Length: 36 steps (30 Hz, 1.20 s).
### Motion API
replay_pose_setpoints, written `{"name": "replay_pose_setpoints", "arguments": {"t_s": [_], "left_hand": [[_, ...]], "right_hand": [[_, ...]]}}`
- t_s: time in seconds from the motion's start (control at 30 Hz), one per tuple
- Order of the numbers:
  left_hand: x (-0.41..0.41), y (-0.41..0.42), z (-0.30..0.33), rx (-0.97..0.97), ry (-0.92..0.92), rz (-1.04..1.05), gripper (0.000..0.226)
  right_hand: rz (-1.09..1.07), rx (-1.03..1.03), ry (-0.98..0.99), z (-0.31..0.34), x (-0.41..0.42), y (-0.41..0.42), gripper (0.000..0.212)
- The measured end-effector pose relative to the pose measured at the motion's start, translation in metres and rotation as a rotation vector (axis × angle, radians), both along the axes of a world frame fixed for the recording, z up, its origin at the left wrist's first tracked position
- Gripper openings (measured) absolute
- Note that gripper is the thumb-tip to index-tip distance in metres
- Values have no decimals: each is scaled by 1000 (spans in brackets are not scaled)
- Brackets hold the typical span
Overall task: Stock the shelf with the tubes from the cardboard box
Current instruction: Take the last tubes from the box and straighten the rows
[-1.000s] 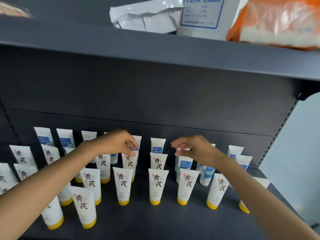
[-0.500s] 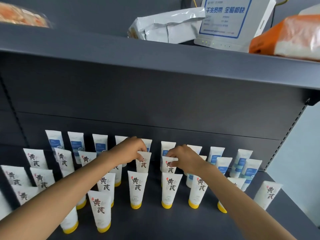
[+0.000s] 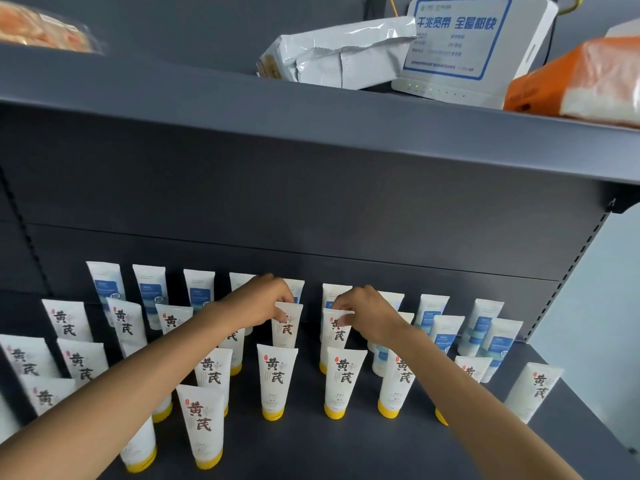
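Note:
Several white tubes with yellow caps and black characters stand cap-down in rows on the dark grey shelf [image 3: 346, 448]. Behind them stand white tubes with blue labels [image 3: 149, 295]. My left hand [image 3: 260, 300] pinches the top edge of one yellow-capped tube [image 3: 286, 329] in the second row. My right hand [image 3: 363, 311] pinches the top of the neighbouring yellow-capped tube [image 3: 335, 332]. Both tubes stand upright on the shelf. The cardboard box is out of view.
The upper shelf [image 3: 311, 133] overhangs the tubes and carries a silver foil bag [image 3: 332, 55], a white router box [image 3: 474, 50], an orange tissue pack [image 3: 581, 81] and a wrapped pack at far left [image 3: 41, 27]. The shelf's right end [image 3: 609, 441] borders a pale wall.
Both hands have come down from above the rows onto the tops of two middle tubes and now pinch them. The view has shifted, so more of the right shelf end shows.

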State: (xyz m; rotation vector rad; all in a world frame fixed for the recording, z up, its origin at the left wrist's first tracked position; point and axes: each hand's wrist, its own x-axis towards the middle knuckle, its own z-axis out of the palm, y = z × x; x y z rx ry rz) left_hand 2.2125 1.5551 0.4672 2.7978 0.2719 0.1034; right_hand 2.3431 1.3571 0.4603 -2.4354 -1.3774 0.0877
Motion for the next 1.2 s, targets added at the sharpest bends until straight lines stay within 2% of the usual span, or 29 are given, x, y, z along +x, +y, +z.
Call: {"name": "replay_pose_setpoints", "arguments": {"t_s": [0.37, 0.8, 0.93, 1.1, 1.2], "left_hand": [[-3, 8, -4, -17, -8, 14, 25], [-3, 8, 6, -1, 62, -81, 26], [-20, 32, 19, -99, 15, -69, 37], [-64, 72, 40, -147, -109, 7, 28], [-92, 93, 44, -172, -167, 43, 25]], "right_hand": [[-12, -19, -63, 0, -2, 4, 29], [-20, 8, -63, 4, -7, -1, 32], [-6, 109, -41, 11, -8, -1, 27], [59, 245, -32, 21, -23, 14, 28], [100, 333, 66, 27, -37, 29, 26]]}}
